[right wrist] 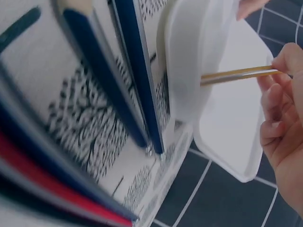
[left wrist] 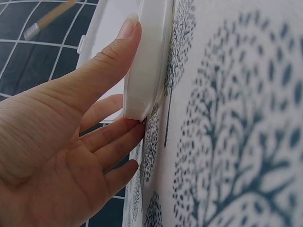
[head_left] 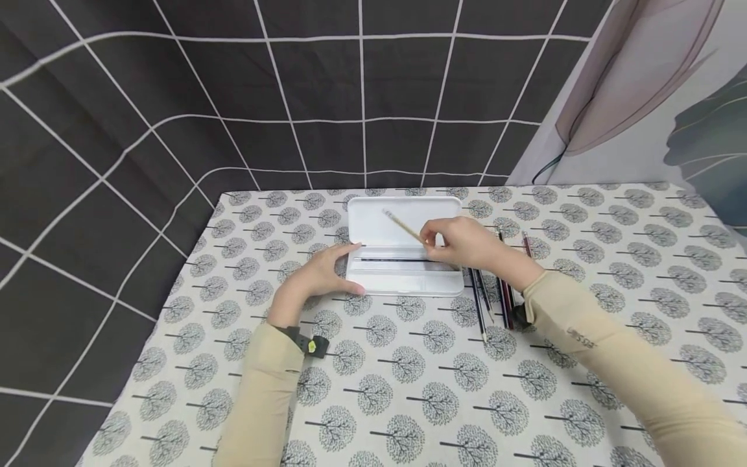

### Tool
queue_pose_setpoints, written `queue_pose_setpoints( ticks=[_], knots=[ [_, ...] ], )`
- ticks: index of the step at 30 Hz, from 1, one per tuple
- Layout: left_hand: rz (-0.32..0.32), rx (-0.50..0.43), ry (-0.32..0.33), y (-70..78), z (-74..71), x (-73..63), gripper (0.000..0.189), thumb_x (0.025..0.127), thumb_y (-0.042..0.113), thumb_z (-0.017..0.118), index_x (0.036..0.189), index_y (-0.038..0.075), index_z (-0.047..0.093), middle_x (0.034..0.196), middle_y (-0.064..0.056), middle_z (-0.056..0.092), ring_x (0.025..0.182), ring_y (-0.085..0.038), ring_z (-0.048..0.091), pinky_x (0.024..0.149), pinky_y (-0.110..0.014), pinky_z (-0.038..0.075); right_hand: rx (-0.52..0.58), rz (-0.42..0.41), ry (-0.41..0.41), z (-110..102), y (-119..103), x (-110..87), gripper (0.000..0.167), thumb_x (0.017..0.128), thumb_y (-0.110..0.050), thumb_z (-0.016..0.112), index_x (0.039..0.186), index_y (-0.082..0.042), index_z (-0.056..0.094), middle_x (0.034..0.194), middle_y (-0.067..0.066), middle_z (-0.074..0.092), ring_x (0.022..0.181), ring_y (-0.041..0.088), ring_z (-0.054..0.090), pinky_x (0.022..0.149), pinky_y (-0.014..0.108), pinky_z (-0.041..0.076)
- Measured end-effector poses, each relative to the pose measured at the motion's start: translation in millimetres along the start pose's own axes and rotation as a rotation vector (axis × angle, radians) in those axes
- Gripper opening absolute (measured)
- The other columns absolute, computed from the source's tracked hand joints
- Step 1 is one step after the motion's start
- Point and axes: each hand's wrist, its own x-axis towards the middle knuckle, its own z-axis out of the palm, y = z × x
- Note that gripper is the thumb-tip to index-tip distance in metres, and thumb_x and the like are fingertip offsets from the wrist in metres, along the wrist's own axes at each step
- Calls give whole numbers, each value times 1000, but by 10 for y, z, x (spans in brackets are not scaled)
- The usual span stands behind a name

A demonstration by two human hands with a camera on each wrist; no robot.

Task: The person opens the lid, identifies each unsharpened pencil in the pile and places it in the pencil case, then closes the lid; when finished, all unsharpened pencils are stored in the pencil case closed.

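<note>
A white pencil case (head_left: 385, 283) lies on the table with its lid (head_left: 373, 227) raised at the back. One dark pencil (head_left: 392, 260) rests inside it. My left hand (head_left: 320, 272) grips the case's left end, thumb at the front corner and fingers at the back, as the left wrist view (left wrist: 71, 118) also shows. Above the case, my right hand (head_left: 461, 241) pinches a yellow pencil (head_left: 403, 225). That pencil is tilted, its silver-coloured end pointing up and to the left. In the right wrist view the pencil (right wrist: 236, 74) reaches from the fingertips toward the case wall.
Several dark pencils (head_left: 477, 305) lie to the right of the case, some partly under the right forearm. A red pencil (head_left: 527, 244) is among them. The cloth (head_left: 408, 389) has a tree print. A dark gridded curtain (head_left: 327, 84) hangs behind the table.
</note>
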Motion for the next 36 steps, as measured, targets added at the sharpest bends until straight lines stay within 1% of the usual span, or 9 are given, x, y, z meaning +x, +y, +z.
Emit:
queue_pose_setpoints(
  ticks=[3, 8, 11, 17, 22, 25, 29, 33, 36],
  knots=[
    [0, 4, 6, 5, 2, 4, 99, 64, 40, 83, 146, 19, 33, 150, -12, 30, 138, -32, 26, 112, -51, 21, -17, -13, -33, 83, -24, 33, 9, 80, -17, 65, 88, -13, 66, 74, -7, 63, 44, 4, 37, 39, 21, 35],
    [-9, 1, 1, 9, 13, -11, 98, 64, 40, 83, 146, 18, 32, 151, -12, 29, 138, -33, 25, 112, -52, 21, -55, -44, -135, 208, -15, 62, 4, 82, -22, 64, 81, -19, 66, 66, -12, 58, 53, 3, 44, 52, 21, 43],
    [-17, 0, 0, -3, 20, -6, 98, 64, 40, 83, 146, 19, 32, 151, -12, 29, 138, -33, 25, 112, -52, 21, -77, -54, -169, 253, -3, 54, 5, 84, -23, 64, 84, -19, 68, 69, -13, 60, 58, 3, 50, 60, 24, 49],
    [-20, -1, 6, -10, 1, 4, 99, 63, 40, 84, 146, 21, 33, 151, -11, 30, 137, -33, 26, 112, -53, 21, -77, -73, -166, 235, 34, 16, 9, 86, -21, 63, 89, -17, 70, 79, -9, 67, 68, 4, 59, 70, 28, 53],
    [-15, -12, 4, -9, 7, 7, 99, 63, 40, 84, 146, 21, 33, 151, -11, 30, 137, -33, 26, 112, -53, 22, -47, -59, -174, 193, 133, -63, 7, 86, -21, 64, 86, -18, 71, 77, -10, 67, 63, 2, 56, 66, 27, 52],
    [-20, -12, 3, 5, 17, 7, 100, 62, 40, 84, 146, 22, 33, 151, -11, 29, 138, -33, 26, 112, -53, 21, -47, -38, -169, 147, 182, -134, 8, 86, -23, 65, 89, -18, 70, 77, -10, 66, 61, 1, 54, 64, 26, 51],
    [-26, -16, 4, 13, 33, 16, 100, 62, 41, 84, 146, 23, 33, 151, -10, 29, 138, -33, 25, 112, -53, 21, -20, 11, -89, 35, 229, -255, 16, 87, -22, 65, 99, -12, 69, 86, -4, 68, 65, 3, 55, 61, 24, 51],
    [-40, -24, 4, 8, 36, 22, 100, 61, 42, 84, 145, 24, 34, 151, -9, 29, 138, -32, 24, 112, -53, 20, 32, 79, 6, -120, 291, -388, 24, 89, -16, 62, 110, -6, 65, 92, 3, 68, 62, 6, 56, 50, 22, 48],
    [-53, -29, 12, -6, 27, 23, 100, 61, 41, 85, 145, 24, 34, 151, -9, 30, 138, -32, 25, 112, -53, 20, 35, 130, 3, -210, 371, -483, 24, 89, -14, 61, 110, -4, 65, 87, 4, 69, 55, 7, 53, 46, 22, 45]
  ],
)
